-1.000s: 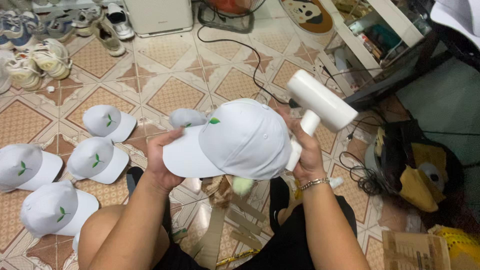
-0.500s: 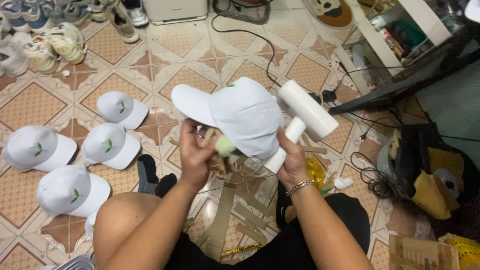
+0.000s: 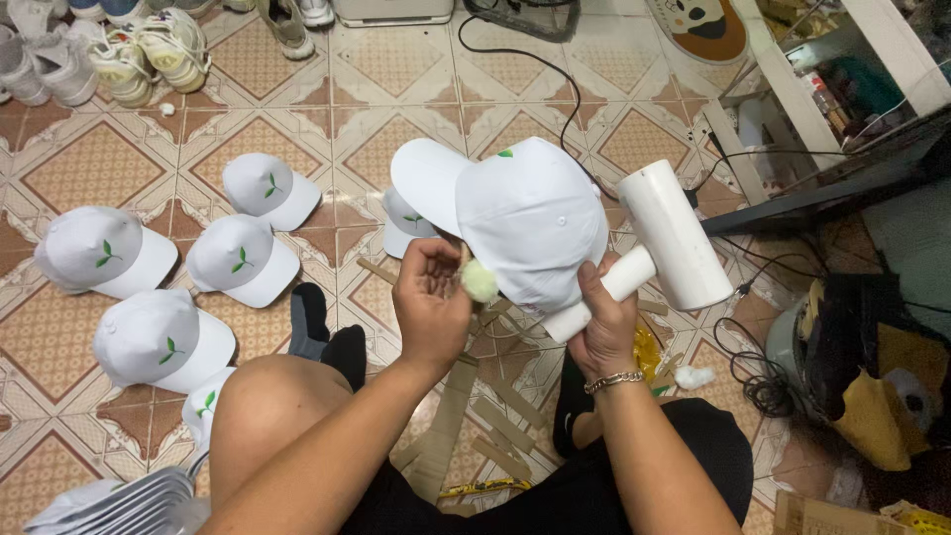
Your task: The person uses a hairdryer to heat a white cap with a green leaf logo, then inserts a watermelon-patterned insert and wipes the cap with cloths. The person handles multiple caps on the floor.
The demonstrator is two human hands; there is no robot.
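White cap (image 3: pixel 530 223) held by both hands, right (image 3: pixel 604 332) gripping hairdryer (image 3: pixel 669 238)

I have just one view, from the camera on the person's head, angled steeply down and close over the lap. The tiled floor (image 3: pixel 297 129) stretches toward twelve o'clock; both forearms enter from six o'clock.

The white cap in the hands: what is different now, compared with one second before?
The white cap was turned, so its brim went from the lower left to the upper left. The left hand let go of the brim and now pinches a pale tuft. The right hand still holds the white dryer.
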